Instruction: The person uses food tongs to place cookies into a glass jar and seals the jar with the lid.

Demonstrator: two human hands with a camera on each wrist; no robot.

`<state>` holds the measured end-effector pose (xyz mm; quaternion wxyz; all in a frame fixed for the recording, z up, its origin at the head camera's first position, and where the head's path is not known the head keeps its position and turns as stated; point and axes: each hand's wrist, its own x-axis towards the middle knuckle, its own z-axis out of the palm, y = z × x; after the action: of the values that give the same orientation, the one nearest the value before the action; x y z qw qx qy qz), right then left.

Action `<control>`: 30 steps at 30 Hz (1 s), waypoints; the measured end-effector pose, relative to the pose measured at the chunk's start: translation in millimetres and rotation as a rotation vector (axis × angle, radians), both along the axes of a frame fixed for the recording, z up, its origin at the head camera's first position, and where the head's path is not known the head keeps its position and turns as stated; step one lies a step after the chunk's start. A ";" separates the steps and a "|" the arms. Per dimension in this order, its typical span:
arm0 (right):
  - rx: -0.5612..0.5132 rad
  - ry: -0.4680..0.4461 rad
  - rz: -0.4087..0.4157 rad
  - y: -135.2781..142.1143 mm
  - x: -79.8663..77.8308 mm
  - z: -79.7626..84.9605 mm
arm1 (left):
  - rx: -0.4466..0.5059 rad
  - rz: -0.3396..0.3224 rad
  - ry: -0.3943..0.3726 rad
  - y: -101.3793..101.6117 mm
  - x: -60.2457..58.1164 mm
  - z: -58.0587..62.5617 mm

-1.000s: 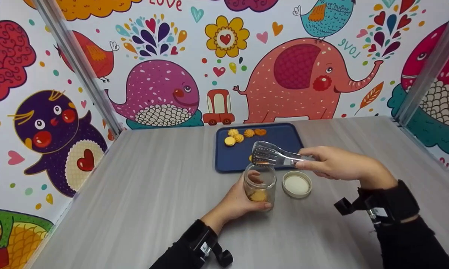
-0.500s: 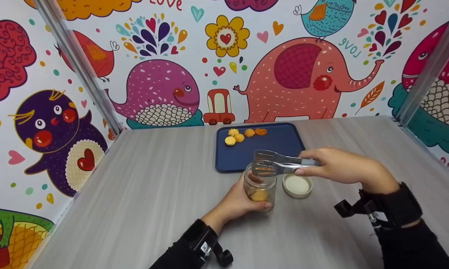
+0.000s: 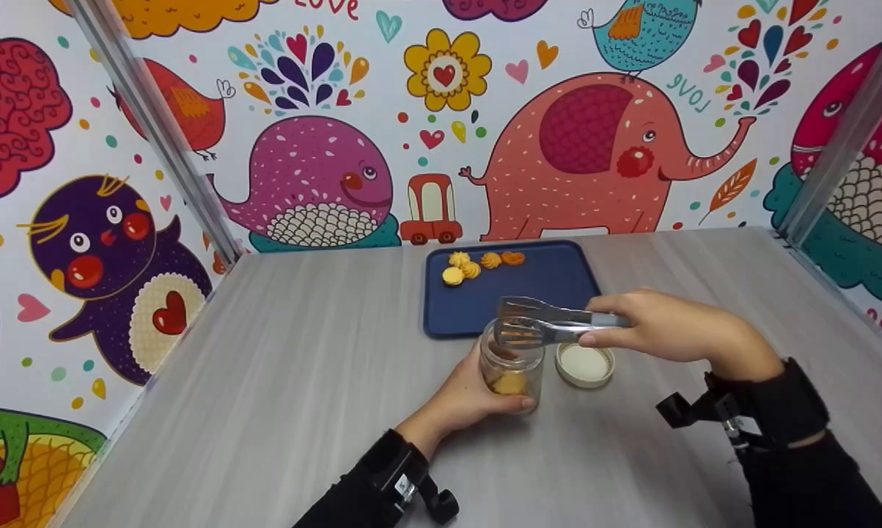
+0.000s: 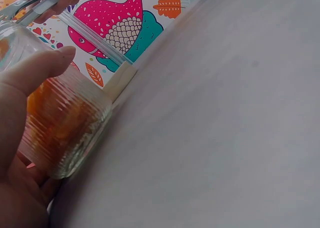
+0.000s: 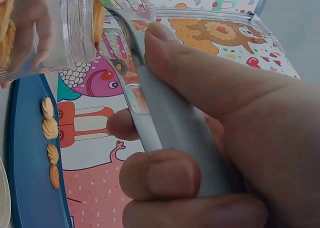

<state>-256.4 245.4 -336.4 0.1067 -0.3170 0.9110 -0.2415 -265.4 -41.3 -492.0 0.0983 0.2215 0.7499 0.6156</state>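
My left hand (image 3: 466,392) grips a clear glass jar (image 3: 530,374) around its side, and the jar tilts a little. Cookies (image 3: 510,383) lie inside it. In the left wrist view the thumb crosses the ribbed glass jar (image 4: 75,123). My right hand (image 3: 657,323) holds grey-handled tongs (image 3: 558,323), whose slotted heads sit over the jar's mouth. The right wrist view shows a cookie (image 5: 99,22) at the mouth by the tips of the tongs (image 5: 137,43); whether they pinch it, I cannot tell.
Behind the jar a blue tray (image 3: 550,271) bears several cookies (image 3: 470,270) at its far left. A round lid (image 3: 584,364) lies on the grey table (image 3: 323,367), right of the jar. Printed wall panels (image 3: 441,132) enclose the back and sides.
The tongs have come down to the jar's mouth and turned, so both arms show apart. My right hand shifted slightly with them. The left hand and jar stay in place.
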 end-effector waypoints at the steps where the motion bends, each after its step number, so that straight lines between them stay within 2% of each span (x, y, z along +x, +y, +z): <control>1: -0.002 -0.001 0.000 -0.1 0.2 0.1 | -0.001 0.001 -0.002 0.0 -0.2 -0.3; 9: 0.004 -0.033 -0.020 -2.6 0.9 0.8 | 0.018 0.000 -0.001 0.3 0.4 0.5; 20: 0.006 -0.058 -0.052 -4.2 0.4 1.4 | -0.002 0.016 -0.012 -0.8 0.3 -0.4; 25: -0.012 -0.038 -0.069 -1.5 -0.9 1.9 | -0.008 0.012 -0.011 -0.7 -0.5 -0.5; 30: -0.048 0.012 -0.146 3.9 -7.5 -0.6 | 0.002 0.006 0.000 -0.4 -1.1 -0.8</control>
<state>-263.9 249.3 -337.0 0.0758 -0.2536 0.9262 -0.2686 -266.4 -41.7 -492.9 0.0962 0.2192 0.7501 0.6165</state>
